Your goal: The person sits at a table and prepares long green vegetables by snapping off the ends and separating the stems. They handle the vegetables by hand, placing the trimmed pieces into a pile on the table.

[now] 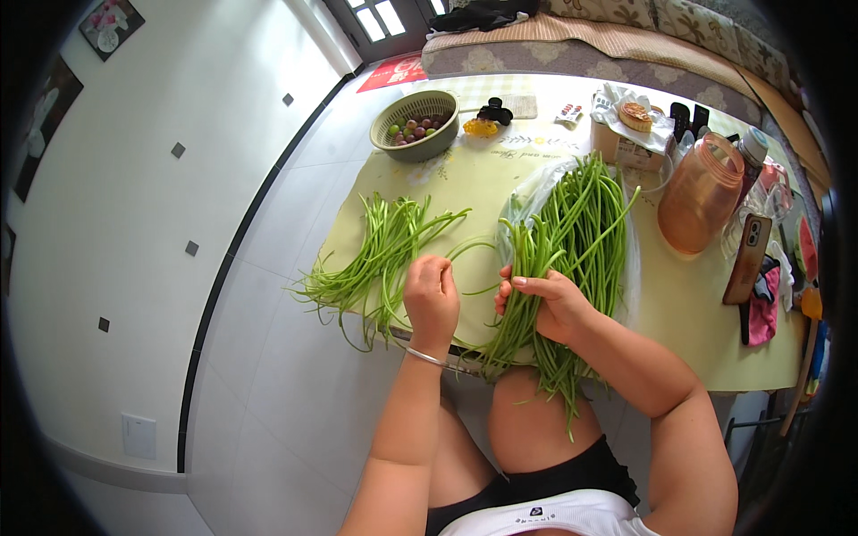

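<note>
Sorting appears about one-third done: a smaller pile of long beans [380, 255] lies spread at the table's [715, 348] left edge, while the right hand [550, 304] clasps the larger bundle [572, 241] on plastic, left hand [431, 297] closed around one strand.

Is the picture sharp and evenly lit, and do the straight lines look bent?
Head view: daylight is bright and even, with glare on the white floor tiles; the hands and long beans look sharp; the dark floor stripe and the table edges bend toward the black rim, a fisheye effect.
</note>
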`<action>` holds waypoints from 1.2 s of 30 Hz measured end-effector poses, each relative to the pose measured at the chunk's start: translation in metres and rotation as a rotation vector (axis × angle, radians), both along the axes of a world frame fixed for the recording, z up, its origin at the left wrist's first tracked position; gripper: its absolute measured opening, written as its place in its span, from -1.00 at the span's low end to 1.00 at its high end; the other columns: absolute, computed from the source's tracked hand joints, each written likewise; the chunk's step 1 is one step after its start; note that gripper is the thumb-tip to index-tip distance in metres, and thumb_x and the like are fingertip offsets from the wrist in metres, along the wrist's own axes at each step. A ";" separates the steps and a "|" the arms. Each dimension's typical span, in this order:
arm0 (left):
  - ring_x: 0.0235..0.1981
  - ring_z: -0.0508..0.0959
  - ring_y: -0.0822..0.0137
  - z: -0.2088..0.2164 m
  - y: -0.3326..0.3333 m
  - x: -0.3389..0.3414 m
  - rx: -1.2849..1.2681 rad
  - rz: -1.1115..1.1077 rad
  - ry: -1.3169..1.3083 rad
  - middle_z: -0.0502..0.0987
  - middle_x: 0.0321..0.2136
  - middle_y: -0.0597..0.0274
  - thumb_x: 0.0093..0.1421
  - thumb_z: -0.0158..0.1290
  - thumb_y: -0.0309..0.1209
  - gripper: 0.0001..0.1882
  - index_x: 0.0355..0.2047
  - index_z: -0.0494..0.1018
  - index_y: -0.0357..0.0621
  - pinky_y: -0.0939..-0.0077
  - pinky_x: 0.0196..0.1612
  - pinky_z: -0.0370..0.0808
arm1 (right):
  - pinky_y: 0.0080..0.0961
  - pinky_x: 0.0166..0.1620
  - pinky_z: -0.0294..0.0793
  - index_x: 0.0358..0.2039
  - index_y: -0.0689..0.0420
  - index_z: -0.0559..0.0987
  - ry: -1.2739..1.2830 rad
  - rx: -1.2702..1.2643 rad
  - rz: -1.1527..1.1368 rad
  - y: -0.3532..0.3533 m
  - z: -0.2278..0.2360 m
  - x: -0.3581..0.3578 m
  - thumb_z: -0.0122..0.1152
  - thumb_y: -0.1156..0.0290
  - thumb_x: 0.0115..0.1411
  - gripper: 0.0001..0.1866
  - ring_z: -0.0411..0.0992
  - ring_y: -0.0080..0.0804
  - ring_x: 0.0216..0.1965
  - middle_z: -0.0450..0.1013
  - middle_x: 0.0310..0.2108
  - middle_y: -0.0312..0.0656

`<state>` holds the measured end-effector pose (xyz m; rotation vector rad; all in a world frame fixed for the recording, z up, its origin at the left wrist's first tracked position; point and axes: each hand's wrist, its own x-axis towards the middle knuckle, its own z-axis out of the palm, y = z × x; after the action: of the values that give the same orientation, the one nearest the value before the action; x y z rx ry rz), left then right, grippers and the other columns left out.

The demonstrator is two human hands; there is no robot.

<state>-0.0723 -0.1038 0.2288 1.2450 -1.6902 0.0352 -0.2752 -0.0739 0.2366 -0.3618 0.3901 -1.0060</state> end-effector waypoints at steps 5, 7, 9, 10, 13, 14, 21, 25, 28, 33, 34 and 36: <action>-0.38 0.53 0.21 0.014 0.008 0.003 -0.015 0.057 0.049 0.52 -0.37 0.13 0.09 0.12 -0.68 -0.89 -0.37 0.50 -0.25 0.42 -0.34 0.52 | -0.25 -0.09 0.53 -0.09 0.28 0.43 -0.021 -0.014 0.004 0.000 0.004 -0.001 0.17 0.54 0.21 -0.74 0.51 -0.18 -0.21 0.51 -0.30 -0.09; -0.37 0.53 0.21 0.021 0.013 0.002 -0.046 0.052 0.033 0.52 -0.36 0.13 0.09 0.11 -0.68 -0.89 -0.37 0.50 -0.25 0.41 -0.34 0.52 | -0.24 -0.07 0.53 -0.08 0.28 0.44 -0.035 0.003 0.020 0.000 0.001 -0.002 0.17 0.53 0.21 -0.73 0.51 -0.19 -0.19 0.52 -0.26 -0.08; -0.35 0.54 0.19 0.032 0.021 -0.006 -0.053 0.029 0.024 0.53 -0.34 0.12 0.08 0.11 -0.69 -0.88 -0.37 0.50 -0.24 0.39 -0.32 0.52 | -0.24 -0.06 0.52 -0.07 0.27 0.46 -0.023 0.017 0.013 -0.001 0.000 -0.002 0.18 0.52 0.21 -0.73 0.51 -0.21 -0.16 0.52 -0.21 -0.07; -0.34 0.54 0.18 0.033 0.024 -0.013 -0.042 -0.006 0.017 0.53 -0.34 0.12 0.07 0.11 -0.69 -0.88 -0.37 0.50 -0.24 0.37 -0.31 0.52 | -0.24 -0.05 0.52 -0.07 0.26 0.46 -0.003 0.019 -0.002 -0.001 0.000 -0.002 0.18 0.52 0.22 -0.73 0.51 -0.22 -0.14 0.52 -0.19 -0.07; -0.31 0.56 0.10 0.036 0.040 -0.030 -0.045 -0.094 -0.088 0.54 -0.33 0.09 0.04 0.13 -0.68 -0.85 -0.35 0.51 -0.25 0.31 -0.26 0.53 | -0.26 -0.03 0.52 -0.08 0.24 0.49 0.047 -0.017 -0.035 0.000 -0.001 0.001 0.19 0.48 0.23 -0.75 0.49 -0.25 -0.08 0.51 -0.13 -0.09; -0.31 0.56 0.09 0.035 0.045 -0.036 -0.031 -0.135 -0.120 0.54 -0.32 0.08 0.03 0.14 -0.67 -0.84 -0.34 0.51 -0.25 0.30 -0.25 0.53 | -0.26 -0.03 0.52 -0.09 0.23 0.50 0.063 -0.041 -0.046 0.000 -0.001 0.002 0.19 0.46 0.24 -0.75 0.48 -0.26 -0.06 0.51 -0.12 -0.10; -0.31 0.59 0.08 0.039 0.055 -0.049 -0.025 -0.329 -0.071 0.57 -0.29 0.08 0.03 0.20 -0.61 -0.84 -0.33 0.53 -0.26 0.31 -0.23 0.54 | -0.22 -0.01 0.50 -0.18 0.21 0.53 0.070 0.010 -0.055 0.002 0.002 0.002 0.16 0.37 0.28 -0.81 0.49 -0.24 -0.08 0.52 -0.12 -0.08; -0.19 0.55 0.03 0.024 0.024 -0.018 0.016 -0.120 0.008 0.56 -0.22 0.05 0.10 0.19 -0.48 -0.80 -0.25 0.52 -0.25 0.24 -0.08 0.48 | -0.21 -0.04 0.52 -0.22 0.20 0.52 0.020 0.040 -0.056 0.003 0.003 0.001 0.16 0.37 0.29 -0.83 0.52 -0.17 -0.18 0.54 -0.23 -0.09; -0.01 0.45 0.02 -0.007 -0.014 0.013 -0.025 0.202 -0.143 0.54 -0.12 0.05 0.10 0.17 -0.45 -0.73 -0.17 0.52 -0.25 0.15 0.09 0.36 | -0.24 -0.08 0.53 -0.21 0.20 0.50 0.004 0.031 -0.059 0.003 0.002 -0.004 0.16 0.38 0.29 -0.84 0.52 -0.16 -0.20 0.53 -0.30 -0.11; -0.03 0.44 0.06 -0.024 -0.032 0.078 0.095 0.511 -0.385 0.53 -0.15 0.13 0.04 0.18 -0.48 -0.70 -0.17 0.53 -0.22 0.13 0.03 0.38 | -0.26 -0.12 0.53 -0.17 0.20 0.47 -0.013 0.014 -0.016 0.001 -0.002 0.003 0.15 0.38 0.29 -0.82 0.52 -0.16 -0.21 0.52 -0.33 -0.13; -0.04 0.44 0.08 -0.027 -0.033 0.080 0.160 0.540 -0.402 0.53 -0.16 0.14 0.02 0.19 -0.49 -0.70 -0.19 0.54 -0.21 0.15 0.01 0.39 | -0.26 -0.12 0.53 -0.17 0.20 0.47 -0.015 0.012 -0.015 0.001 -0.002 0.002 0.15 0.38 0.29 -0.82 0.52 -0.16 -0.21 0.52 -0.33 -0.13; -0.11 0.45 0.12 -0.024 -0.032 0.077 0.121 0.571 -0.412 0.53 -0.25 0.18 -0.02 0.22 -0.48 -0.80 -0.32 0.56 -0.15 0.17 -0.05 0.39 | -0.26 -0.13 0.53 -0.16 0.20 0.47 -0.022 0.008 -0.011 0.000 -0.003 0.001 0.15 0.38 0.29 -0.82 0.52 -0.16 -0.21 0.52 -0.34 -0.13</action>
<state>0.0050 -0.1358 0.2049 1.8755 -1.6314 0.5736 -0.2738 -0.0735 0.2341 -0.3417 0.3765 -1.0183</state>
